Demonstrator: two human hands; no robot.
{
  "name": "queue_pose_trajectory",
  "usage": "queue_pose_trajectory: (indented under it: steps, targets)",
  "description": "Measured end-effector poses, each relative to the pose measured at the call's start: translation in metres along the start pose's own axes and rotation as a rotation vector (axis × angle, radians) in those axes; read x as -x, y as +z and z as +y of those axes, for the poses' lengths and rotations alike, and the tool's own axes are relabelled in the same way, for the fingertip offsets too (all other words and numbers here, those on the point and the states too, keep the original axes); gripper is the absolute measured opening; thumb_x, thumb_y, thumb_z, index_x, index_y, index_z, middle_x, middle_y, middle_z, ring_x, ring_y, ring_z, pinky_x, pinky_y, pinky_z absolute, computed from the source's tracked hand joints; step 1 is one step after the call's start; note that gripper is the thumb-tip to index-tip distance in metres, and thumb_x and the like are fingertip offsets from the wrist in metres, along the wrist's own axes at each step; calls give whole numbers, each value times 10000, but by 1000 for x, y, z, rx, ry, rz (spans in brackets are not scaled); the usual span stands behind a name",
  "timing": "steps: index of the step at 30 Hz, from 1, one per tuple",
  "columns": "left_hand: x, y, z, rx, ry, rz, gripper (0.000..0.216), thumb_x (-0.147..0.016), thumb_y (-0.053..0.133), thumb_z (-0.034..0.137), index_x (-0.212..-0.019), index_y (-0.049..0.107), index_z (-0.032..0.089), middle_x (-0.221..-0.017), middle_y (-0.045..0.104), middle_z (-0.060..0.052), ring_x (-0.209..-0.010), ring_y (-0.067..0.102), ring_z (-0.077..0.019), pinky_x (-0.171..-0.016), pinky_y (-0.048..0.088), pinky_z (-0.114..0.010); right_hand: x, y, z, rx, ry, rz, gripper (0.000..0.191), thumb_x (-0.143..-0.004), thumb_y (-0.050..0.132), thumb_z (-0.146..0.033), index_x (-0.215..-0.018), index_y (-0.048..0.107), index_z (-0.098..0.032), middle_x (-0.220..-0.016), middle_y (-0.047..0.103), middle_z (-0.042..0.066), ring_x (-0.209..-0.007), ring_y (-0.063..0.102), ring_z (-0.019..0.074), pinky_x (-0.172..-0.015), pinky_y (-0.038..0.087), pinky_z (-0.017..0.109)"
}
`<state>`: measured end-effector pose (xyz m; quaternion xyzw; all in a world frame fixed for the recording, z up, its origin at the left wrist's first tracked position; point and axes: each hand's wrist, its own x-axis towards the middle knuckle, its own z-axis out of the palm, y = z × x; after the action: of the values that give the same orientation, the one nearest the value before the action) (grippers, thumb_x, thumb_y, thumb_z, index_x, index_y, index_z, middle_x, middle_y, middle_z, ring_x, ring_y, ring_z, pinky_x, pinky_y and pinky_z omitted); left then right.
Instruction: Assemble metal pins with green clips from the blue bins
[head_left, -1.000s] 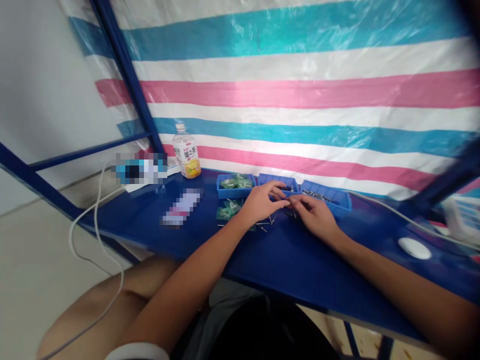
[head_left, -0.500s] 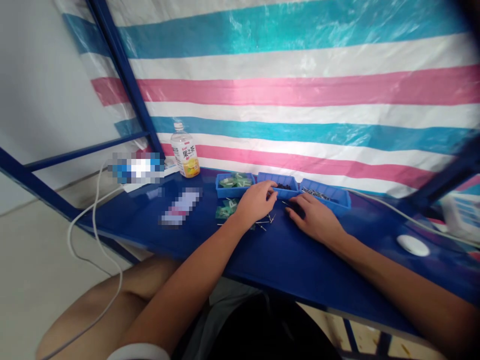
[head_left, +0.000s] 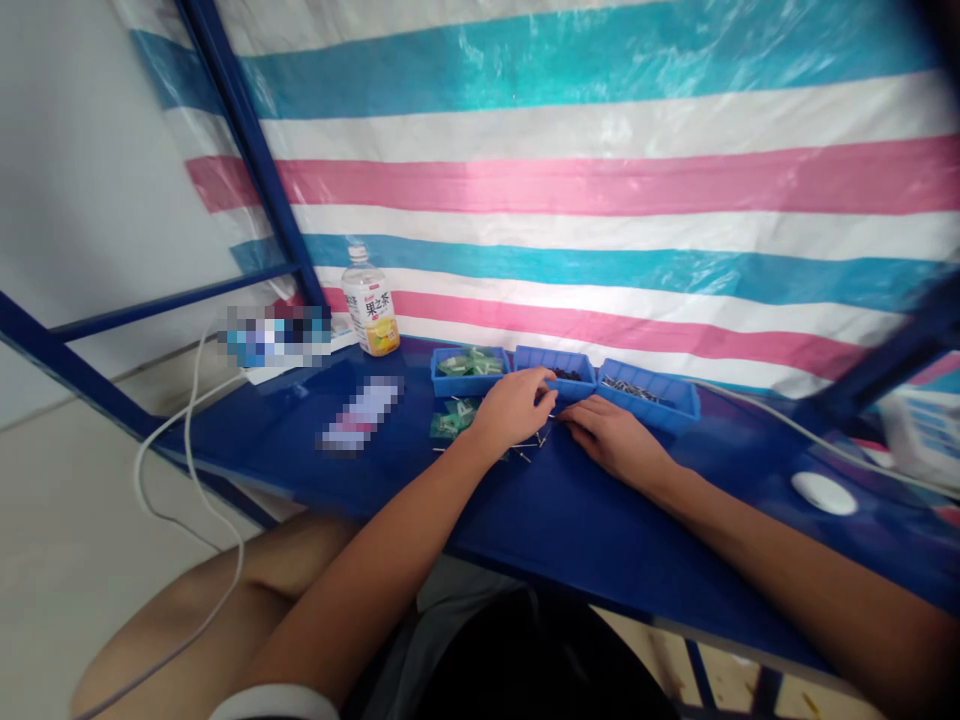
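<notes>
Three blue bins sat side by side near the back of a blue desk [head_left: 540, 525], both hands working just in front. Left bin [head_left: 469, 386]: green packets [head_left: 472, 362]. Middle bin [head_left: 579, 389]: small dark parts [head_left: 568, 376]. Right bin [head_left: 665, 413]: a pile of thin metal pins [head_left: 630, 388]. Left hand [head_left: 508, 412] was at the front of the middle bin, fingers bent, a gap showing between thumb and forefinger; couldn't tell if the other fingers gripped anything, its far side was hidden. Right hand [head_left: 619, 438] was palm down on the desk side of the middle and right bins, fingers close together, tips near the left thumb. Something thin showed by those right fingertips; too small to tell whether it was pinched or just lying there. More green packets [head_left: 450, 422] lay on the desk left of the left hand, partly under the wrist, with loose pins [head_left: 541, 438] scattered between the two hands. Elsewhere: bottle [head_left: 373, 312] upright at back left, blurred-out slab [head_left: 364, 415] flat in front of it, white oval object [head_left: 825, 493] well off to the right. Striped sheet [head_left: 600, 185] hung behind everything.
</notes>
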<state>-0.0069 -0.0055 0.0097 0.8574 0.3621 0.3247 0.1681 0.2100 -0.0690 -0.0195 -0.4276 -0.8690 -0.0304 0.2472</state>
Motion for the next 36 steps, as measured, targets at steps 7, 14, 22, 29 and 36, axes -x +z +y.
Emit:
queue_pose_trajectory:
  steps: [7,14,22,29,36]
  targets:
    - [0,0,1,0,-3,-14,275,-1011,598,282,-1242,720,192,-1081,806,-75,-1012,748,-234,-948,586,-360,-3,3,2,-43,90,54,232,-1023,529,-172,-1165,706,-223,-1081,765,98,-969,721,271,-855,600,423]
    - [0,0,1,39,32,-35,299,-989,613,256,-1250,741,185,-1042,813,-73,-986,756,-233,-961,585,-360,-2,4,4,-183,265,249,134,-967,649,-263,-1072,732,-254,-986,785,58,-901,741,257,-822,613,417]
    - [1,-2,3,237,-4,-163,363,-1008,574,243,-1305,778,203,-1010,846,-64,-880,789,-205,-931,625,-342,-1,0,-5,-452,387,452,220,-969,744,-399,-1124,725,-244,-1077,799,76,-917,785,243,-906,656,436]
    - [-3,2,-2,410,-51,-141,320,-992,613,232,-1247,797,174,-1083,846,-87,-996,804,-208,-964,630,-339,-1,1,-14,-514,337,432,221,-977,717,-435,-1072,718,-236,-1092,760,97,-938,781,243,-947,668,455]
    - [-3,-2,3,419,-73,-117,236,-960,687,249,-1146,818,186,-1015,849,-68,-943,802,-206,-912,636,-331,0,8,-6,-535,417,357,187,-949,723,-392,-1070,698,-251,-1025,778,77,-860,756,239,-818,660,430]
